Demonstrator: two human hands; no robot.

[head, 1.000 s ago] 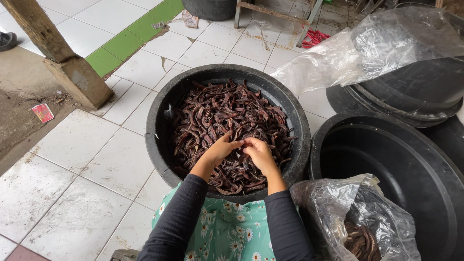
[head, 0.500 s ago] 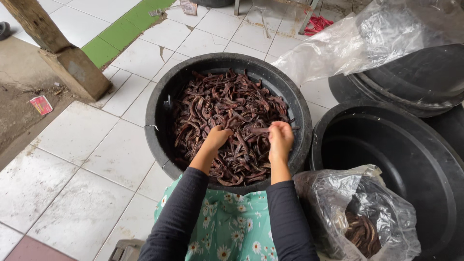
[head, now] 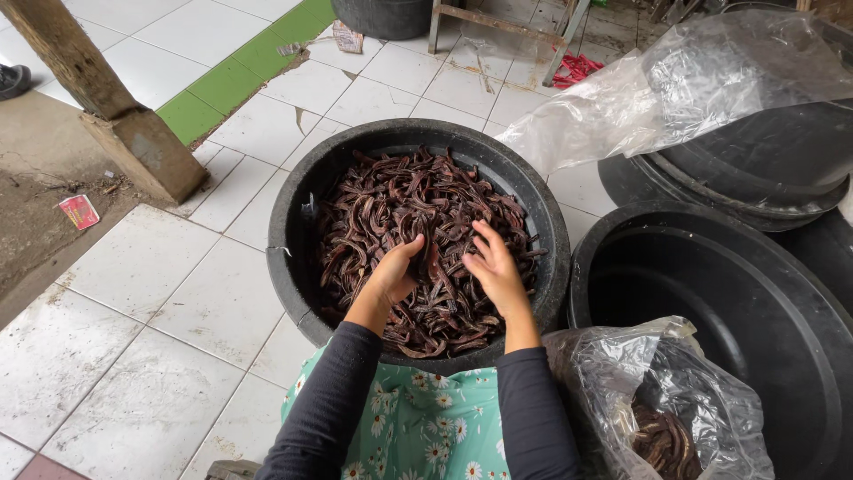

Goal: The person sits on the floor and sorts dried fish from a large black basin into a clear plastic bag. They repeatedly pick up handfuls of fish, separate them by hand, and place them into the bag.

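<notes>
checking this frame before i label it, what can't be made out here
Head view only:
- Left hand: fingers curl around pods, so the grip is hidden.
- Tub: its bottom is covered by the pods.
- Bag: crinkled plastic blurs the contents and the lower edge cuts it off.
- Empty tub: cut off by the right edge.
- Stacked tubs: partly hidden under a plastic sheet.
- Red wrapper: too small to tell.

My left hand (head: 395,276) reaches toward twelve o'clock, fingers curled inward and thumb up. My right hand (head: 498,271) sits just beside it at three o'clock, fingers spread and slightly bent, palm facing left. Both forearms wear dark sleeves, running up from six o'clock.
</notes>
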